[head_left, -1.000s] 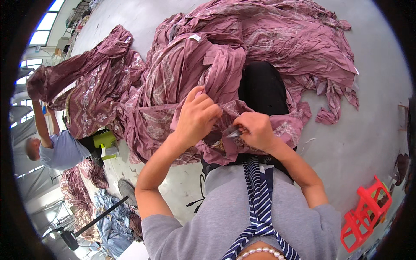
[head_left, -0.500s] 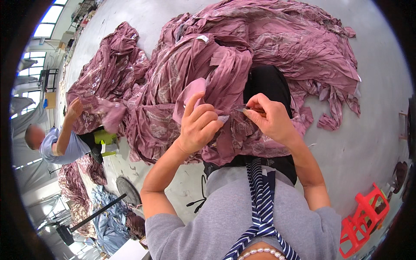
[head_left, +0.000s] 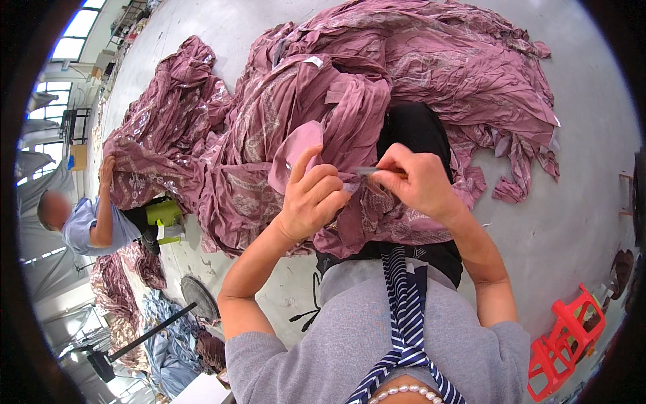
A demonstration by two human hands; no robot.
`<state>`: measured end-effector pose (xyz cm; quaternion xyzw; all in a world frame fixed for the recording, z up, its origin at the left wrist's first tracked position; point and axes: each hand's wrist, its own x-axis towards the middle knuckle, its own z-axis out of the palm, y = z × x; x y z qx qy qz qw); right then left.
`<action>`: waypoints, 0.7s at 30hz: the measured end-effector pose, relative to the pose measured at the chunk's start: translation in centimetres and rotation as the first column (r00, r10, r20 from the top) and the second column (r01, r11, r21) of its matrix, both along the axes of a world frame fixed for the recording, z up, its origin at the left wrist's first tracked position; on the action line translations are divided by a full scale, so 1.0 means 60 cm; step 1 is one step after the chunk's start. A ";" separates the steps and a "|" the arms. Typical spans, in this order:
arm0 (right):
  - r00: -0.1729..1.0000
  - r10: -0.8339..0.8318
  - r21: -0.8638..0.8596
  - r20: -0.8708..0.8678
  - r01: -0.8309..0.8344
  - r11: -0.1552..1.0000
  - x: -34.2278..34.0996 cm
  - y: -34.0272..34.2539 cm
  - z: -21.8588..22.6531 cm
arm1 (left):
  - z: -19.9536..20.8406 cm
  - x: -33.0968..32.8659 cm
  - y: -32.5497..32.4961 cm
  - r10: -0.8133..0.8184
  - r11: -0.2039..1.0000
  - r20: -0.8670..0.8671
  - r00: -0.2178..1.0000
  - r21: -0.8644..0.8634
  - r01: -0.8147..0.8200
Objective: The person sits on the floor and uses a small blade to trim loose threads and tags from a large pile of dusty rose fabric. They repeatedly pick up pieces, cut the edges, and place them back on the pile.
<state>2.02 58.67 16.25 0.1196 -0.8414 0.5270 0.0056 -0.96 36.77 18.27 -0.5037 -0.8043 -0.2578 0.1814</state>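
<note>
A large heap of mauve-pink patterned fabric [head_left: 269,114] lies in front of me and over my lap. My left hand [head_left: 311,200] is closed on an edge of this fabric, with its index finger raised against a loose pink flap [head_left: 296,151]. Just to the right, my right hand [head_left: 417,182] pinches a small thin grey metal tool [head_left: 365,170] between thumb and fingers. Its tip points left toward the cloth at my left fingertips. Whether it is a blade or thread snips is too blurred to tell.
At the left, another person [head_left: 101,222] handles the heap's far end beside a green stool [head_left: 165,217]. A black pole stand with a round base [head_left: 200,296] stands lower left, near blue cloth [head_left: 165,337]. A red plastic stool [head_left: 565,337] is at the lower right.
My right hand has moved slightly left and up, bringing the tool nearer my left fingers. My left hand has barely shifted. The other person's hand now grips the fabric at the heap's left end.
</note>
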 end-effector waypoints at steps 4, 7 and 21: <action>0.997 -0.071 -0.001 0.017 0.071 0.997 0.002 0.021 -0.002 | -0.005 -0.002 -0.003 0.015 1.000 0.013 1.000 0.014 -0.015; 0.999 -0.008 -0.050 0.037 0.010 0.999 0.009 0.024 -0.013 | -0.007 -0.003 -0.002 0.018 1.000 0.007 1.000 0.022 -0.018; 0.998 -0.059 -0.065 -0.027 0.058 0.996 0.011 0.008 -0.004 | -0.002 -0.006 0.004 0.010 0.999 0.012 1.000 0.030 -0.010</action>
